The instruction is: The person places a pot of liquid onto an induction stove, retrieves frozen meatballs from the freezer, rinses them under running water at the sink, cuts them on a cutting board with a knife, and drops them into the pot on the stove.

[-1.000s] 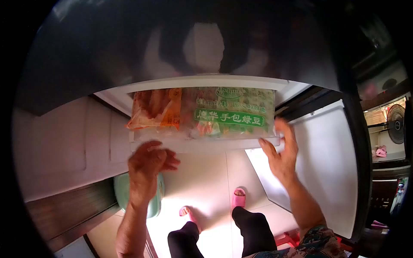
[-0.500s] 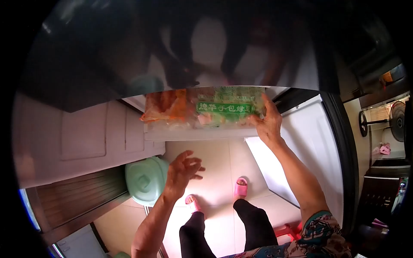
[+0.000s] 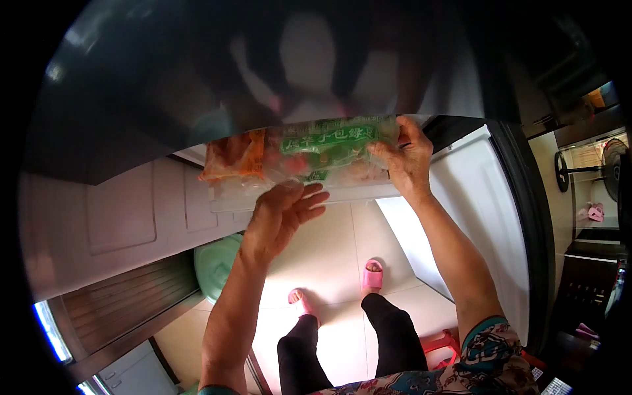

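Bag with green print (image 3: 339, 139) just past twelve o'clock, partly over the open drawer (image 3: 362, 192), lying slightly aslant with the three o'clock end higher. Right hand (image 3: 411, 161) at two o'clock, closed on that end of the bag: thumb across the near face, fingers round the far edge. Left hand (image 3: 276, 217) just off centre toward eight o'clock, at the drawer's near rim; fingers fairly wide and apart, palm without visible load. Thumb up against clear plastic; contact or narrow gap, cannot tell which. Orange-printed bag (image 3: 234, 157) at ten o'clock, inside the drawer, beside the green-printed one. Clear-wrapped contents, red and green patches among them, below the green-printed bag; identity unclear. Dark glossy surface (image 3: 263, 72) overhead toward twelve o'clock, with blurred reflections. White door panel (image 3: 477, 204), dark-edged, swung open at three o'clock. Green lidded bin (image 3: 214, 270) at eight o'clock, on the floor (image 3: 336, 243) near wood-slatted furniture (image 3: 131, 306). Pink slippers (image 3: 372, 275) on both feet, at five and six o'clock. Red stool (image 3: 446, 347), partly visible, near five o'clock. Black fan (image 3: 615, 170) at three o'clock, far edge of view.
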Tool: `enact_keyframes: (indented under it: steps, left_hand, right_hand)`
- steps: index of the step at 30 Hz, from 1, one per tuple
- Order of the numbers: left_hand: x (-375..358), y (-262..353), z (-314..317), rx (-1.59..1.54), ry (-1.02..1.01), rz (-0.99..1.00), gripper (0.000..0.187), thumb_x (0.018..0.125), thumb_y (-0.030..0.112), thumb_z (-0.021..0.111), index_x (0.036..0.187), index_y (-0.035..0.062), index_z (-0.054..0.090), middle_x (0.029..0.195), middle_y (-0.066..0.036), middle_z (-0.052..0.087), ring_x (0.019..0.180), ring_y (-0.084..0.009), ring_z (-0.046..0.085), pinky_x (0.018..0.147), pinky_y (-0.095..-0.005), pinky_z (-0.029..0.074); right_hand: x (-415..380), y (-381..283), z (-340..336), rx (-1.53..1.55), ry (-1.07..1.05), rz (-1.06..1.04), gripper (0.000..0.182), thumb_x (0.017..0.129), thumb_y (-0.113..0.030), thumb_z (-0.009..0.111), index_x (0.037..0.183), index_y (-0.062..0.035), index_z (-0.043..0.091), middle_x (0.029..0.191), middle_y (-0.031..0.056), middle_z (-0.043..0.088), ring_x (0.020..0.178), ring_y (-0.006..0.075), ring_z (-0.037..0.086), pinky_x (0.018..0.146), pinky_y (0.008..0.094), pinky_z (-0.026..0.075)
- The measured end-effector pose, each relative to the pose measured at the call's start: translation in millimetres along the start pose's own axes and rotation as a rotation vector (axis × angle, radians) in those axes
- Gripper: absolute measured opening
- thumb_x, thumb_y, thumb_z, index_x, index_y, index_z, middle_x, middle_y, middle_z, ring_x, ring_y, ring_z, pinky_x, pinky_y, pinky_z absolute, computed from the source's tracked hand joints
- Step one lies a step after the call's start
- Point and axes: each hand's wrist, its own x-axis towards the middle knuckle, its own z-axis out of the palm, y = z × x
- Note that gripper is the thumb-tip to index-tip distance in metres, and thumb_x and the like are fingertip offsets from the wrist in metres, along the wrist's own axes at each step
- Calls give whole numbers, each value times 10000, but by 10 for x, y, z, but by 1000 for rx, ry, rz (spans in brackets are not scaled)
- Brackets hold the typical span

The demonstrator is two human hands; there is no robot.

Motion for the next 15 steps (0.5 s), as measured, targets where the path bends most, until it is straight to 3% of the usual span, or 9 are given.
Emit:
enact_keyframes:
  steps: [4,7,9,10,12,15]
  left_hand:
    - [221,41,35,-50,58,-49,313,859,133,515,1064,-85,424,977,-332,524,928,-387,569,797,-412,518]
    - [240,52,56,-53,70,-10,318,855,135,524,1057,-93,430,972,-309,538,878,-371,592,756,-392,537]
    - [308,3,-41,-23,106,5,300,857,131,515,1043,-93,443,950,-295,552,850,-355,603,739,-380,543]
    - [321,3,-55,8,143,20,282,859,127,506,1029,-93,457,928,-280,566,823,-340,615,721,-368,549]
    - [262,26,-24,59,187,32,256,860,112,488,1016,-89,471,902,-264,578,801,-319,622,696,-355,553]
    - [163,-21,-60,144,237,61,261,848,95,466,1030,-92,466,856,-224,596,751,-292,631,648,-343,550]
  right_hand:
    - [43,-138,-1,-137,-34,22,505,581,-37,719,1030,46,504,910,88,575,795,144,542,708,253,443]
    - [2,-40,-40,-159,3,-16,502,576,-37,718,1025,43,508,918,107,560,827,191,538,736,291,438]
    - [-73,68,-97,-522,-44,-213,503,622,-77,732,1067,13,518,936,94,537,814,184,500,676,272,435]
    - [-121,128,-111,-519,-47,-216,503,622,-77,732,1067,13,518,936,94,537,814,184,500,676,272,435]
    - [-211,149,-114,-730,-157,-387,547,658,-156,723,1132,-5,496,1069,146,489,948,273,488,778,347,414]
    - [-266,-31,-96,-1002,-259,-259,532,683,-260,690,1117,-21,495,1124,155,438,1065,313,418,823,416,355]
